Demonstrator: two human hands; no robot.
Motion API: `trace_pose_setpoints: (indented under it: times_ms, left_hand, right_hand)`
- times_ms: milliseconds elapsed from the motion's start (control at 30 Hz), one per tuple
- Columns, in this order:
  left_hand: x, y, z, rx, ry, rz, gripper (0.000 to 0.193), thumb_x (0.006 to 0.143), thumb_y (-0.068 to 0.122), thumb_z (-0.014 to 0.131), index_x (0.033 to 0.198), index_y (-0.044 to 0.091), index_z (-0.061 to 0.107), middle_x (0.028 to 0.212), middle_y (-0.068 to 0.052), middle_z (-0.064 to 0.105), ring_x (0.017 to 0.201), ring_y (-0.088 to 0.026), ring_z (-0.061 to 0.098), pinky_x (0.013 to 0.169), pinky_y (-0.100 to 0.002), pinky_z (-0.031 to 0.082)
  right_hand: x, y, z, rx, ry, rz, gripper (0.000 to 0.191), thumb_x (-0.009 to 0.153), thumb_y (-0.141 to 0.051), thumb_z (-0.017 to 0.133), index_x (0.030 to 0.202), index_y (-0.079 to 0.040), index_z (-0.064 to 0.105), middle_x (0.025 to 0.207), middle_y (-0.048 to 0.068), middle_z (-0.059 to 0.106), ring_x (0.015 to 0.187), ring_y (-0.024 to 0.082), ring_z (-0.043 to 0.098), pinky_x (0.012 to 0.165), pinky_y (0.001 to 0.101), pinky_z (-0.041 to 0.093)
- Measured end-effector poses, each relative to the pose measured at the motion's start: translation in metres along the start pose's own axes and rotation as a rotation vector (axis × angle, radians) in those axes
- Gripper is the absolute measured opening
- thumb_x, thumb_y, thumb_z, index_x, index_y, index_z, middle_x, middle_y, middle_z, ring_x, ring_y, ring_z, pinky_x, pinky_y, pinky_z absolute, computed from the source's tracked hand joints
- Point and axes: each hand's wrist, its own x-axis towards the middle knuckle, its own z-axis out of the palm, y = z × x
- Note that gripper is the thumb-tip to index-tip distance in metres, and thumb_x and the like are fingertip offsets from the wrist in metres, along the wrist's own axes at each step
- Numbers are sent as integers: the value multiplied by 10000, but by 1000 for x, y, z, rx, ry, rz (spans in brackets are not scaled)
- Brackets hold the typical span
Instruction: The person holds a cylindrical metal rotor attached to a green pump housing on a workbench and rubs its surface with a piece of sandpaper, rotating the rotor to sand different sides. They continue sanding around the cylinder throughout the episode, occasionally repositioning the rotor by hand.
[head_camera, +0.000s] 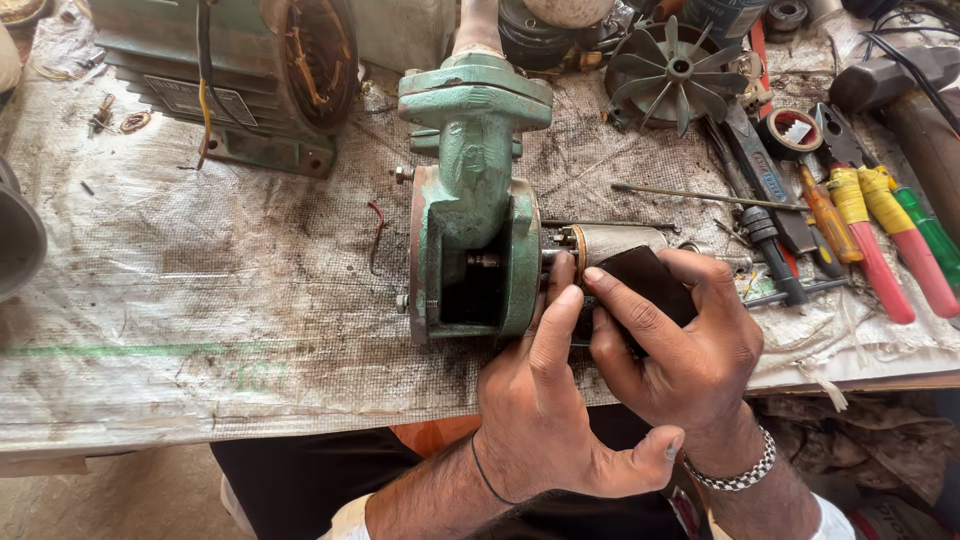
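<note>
I see both hands working at the near middle of the bench (150, 300), which is covered with a dirty woven sheet. My left hand (535, 400) lies with its fingers stretched up against the right face of the green pump housing (470, 220); its grip is not closed on anything, the fingertips just press near the brass-coloured collar (575, 243) where the shaft comes out. My right hand (680, 350) has its grip wrapped around a flat black piece (650, 285), held just beside the housing and touching the grey metal rotor (620, 240) behind it. The rotor lies on its side, sticking out to the right of the housing.

Far left stands a green motor body (230, 80) with copper windings showing in its open end. Far right of centre lies a grey fan wheel (672, 70). To the right are a roll of tape (790, 130), pliers with red and yellow handles (880, 240), an orange-handled screwdriver (825, 222) and a thin steel rod (700, 196)
</note>
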Motion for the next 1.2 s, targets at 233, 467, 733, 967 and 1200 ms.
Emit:
trace_pose_setpoints:
  times_ms: [233,467,733,967,1200]
  left_hand:
    - [1,-2,-3,54,-47,-10,1001,1008,639,598,1516,-138,221,1489,-432,455,1394,-480,613,1150,-397,583]
    - [0,-2,-5,23,-29,4,995,998,633,605,1516,-131,233,1476,-412,484,1372,-448,639,1134,-381,597]
    - [1,-3,-8,13,-40,-12,1033,964,671,616,1506,-134,265,1460,-401,516,1340,-435,669,1080,-347,619]
    - [1,-3,-11,21,-24,-21,987,965,651,609,1488,-122,288,1437,-372,539,1302,-398,691,1057,-334,628]
    - [1,-2,-10,-19,-35,-33,960,964,614,630,1480,-121,292,1445,-379,542,1283,-399,707,1023,-325,636]
  right_hand:
    - [4,-2,0,-2,-14,19,335,848,-89,814,1179,-126,787,1165,112,599,916,231,685,764,319,599]
    - [10,-10,-4,-46,-53,69,324,865,-111,825,1186,-129,791,1148,126,616,938,247,678,756,337,583]
    - [18,-18,-4,-67,-61,84,322,865,-108,827,1184,-117,785,1147,134,614,920,261,679,744,343,578]
    - [18,-26,-8,-145,-69,80,329,867,-135,812,1195,-159,799,1133,125,628,940,254,679,762,344,576]
    - [22,-26,-9,-141,-71,97,319,886,-147,824,1204,-160,801,1166,126,620,929,261,679,747,346,566]
